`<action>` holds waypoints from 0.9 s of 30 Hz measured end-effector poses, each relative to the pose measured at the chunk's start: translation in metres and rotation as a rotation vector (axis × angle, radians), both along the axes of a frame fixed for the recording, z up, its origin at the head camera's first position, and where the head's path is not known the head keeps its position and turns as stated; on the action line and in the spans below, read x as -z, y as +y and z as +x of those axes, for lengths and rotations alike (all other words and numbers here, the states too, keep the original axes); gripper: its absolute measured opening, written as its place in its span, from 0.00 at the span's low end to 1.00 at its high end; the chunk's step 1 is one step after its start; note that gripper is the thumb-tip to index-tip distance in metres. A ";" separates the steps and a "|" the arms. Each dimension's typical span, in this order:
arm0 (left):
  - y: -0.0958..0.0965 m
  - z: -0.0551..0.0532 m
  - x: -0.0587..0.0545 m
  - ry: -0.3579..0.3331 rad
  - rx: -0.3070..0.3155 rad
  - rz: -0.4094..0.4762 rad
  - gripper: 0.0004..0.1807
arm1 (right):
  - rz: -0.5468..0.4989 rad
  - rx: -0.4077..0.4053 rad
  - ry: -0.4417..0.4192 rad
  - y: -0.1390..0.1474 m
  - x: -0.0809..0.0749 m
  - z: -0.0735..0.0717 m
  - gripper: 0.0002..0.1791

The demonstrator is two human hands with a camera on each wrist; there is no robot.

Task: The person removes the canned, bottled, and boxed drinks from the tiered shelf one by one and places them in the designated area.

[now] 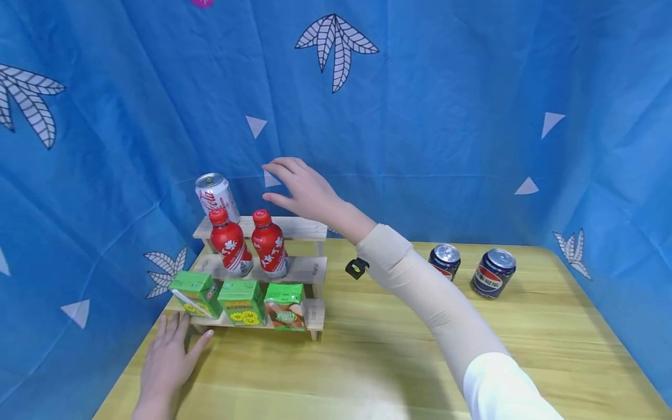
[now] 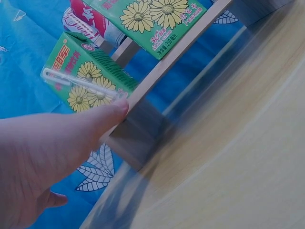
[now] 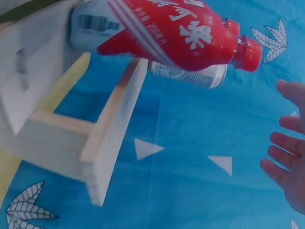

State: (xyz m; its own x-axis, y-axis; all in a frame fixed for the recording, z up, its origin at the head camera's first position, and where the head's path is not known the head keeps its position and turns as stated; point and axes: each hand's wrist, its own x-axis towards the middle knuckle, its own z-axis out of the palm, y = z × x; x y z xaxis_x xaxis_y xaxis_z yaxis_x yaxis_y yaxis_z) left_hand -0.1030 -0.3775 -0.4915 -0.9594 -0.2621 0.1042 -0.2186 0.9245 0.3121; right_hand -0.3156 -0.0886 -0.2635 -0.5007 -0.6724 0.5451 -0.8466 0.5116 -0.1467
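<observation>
A small three-step wooden shelf (image 1: 310,269) stands at the left of the table. On its top step sits a silver-white cola can (image 1: 212,192). Two red-capped bottles (image 1: 270,245) (image 1: 229,242) stand upright on the middle step. Along the bottom step are three green drink cartons (image 1: 241,303), the left one with a wrapped straw (image 2: 83,83) on its side. My left hand (image 1: 167,359) is at the shelf's lower left corner, thumb by the bottom step's edge, holding nothing. Raised above the top step's right part, my right hand (image 1: 304,189) has relaxed fingers apart from the bottles and can.
Two dark blue cola cans (image 1: 445,261) (image 1: 494,273) stand on the wooden table (image 1: 378,361) toward the back right, the nearer-left one partly behind my right arm. A blue patterned curtain (image 1: 446,116) encloses the back and sides.
</observation>
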 end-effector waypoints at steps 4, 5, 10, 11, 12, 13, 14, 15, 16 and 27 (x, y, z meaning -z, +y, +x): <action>-0.001 0.001 -0.001 0.018 -0.002 0.002 0.48 | 0.016 -0.007 -0.062 -0.017 -0.009 0.003 0.33; -0.001 0.001 -0.002 0.022 -0.003 0.003 0.48 | 0.028 -0.006 -0.067 -0.022 -0.011 0.004 0.34; -0.001 0.003 -0.003 0.014 -0.007 0.008 0.49 | 0.101 0.000 -0.049 -0.043 -0.020 0.009 0.34; -0.001 0.003 -0.003 0.012 -0.008 0.007 0.49 | 0.112 0.004 -0.045 -0.047 -0.021 0.010 0.35; -0.001 0.003 -0.003 0.010 -0.008 0.007 0.49 | 0.119 0.005 -0.042 -0.051 -0.023 0.011 0.35; -0.001 0.003 -0.002 0.012 -0.008 0.006 0.49 | 0.129 0.009 -0.042 -0.055 -0.024 0.011 0.35; -0.001 0.003 -0.002 0.012 -0.009 0.006 0.49 | 0.137 0.012 -0.045 -0.059 -0.025 0.011 0.35; -0.002 0.004 -0.002 0.016 -0.009 0.005 0.49 | 0.141 0.013 -0.050 -0.063 -0.026 0.011 0.35; -0.002 0.004 -0.001 0.016 -0.010 0.006 0.49 | 0.147 0.017 -0.060 -0.066 -0.027 0.012 0.35; -0.003 -0.001 0.003 0.012 -0.012 0.004 0.49 | 0.158 0.078 -0.190 -0.094 -0.026 -0.001 0.36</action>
State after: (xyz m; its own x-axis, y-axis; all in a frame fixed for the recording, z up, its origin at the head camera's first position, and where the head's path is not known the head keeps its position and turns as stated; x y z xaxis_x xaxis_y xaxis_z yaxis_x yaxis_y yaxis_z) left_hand -0.1037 -0.3803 -0.4947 -0.9550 -0.2736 0.1146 -0.2255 0.9207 0.3185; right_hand -0.3162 -0.1824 -0.2370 -0.6379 -0.6968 0.3279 -0.7685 0.6037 -0.2123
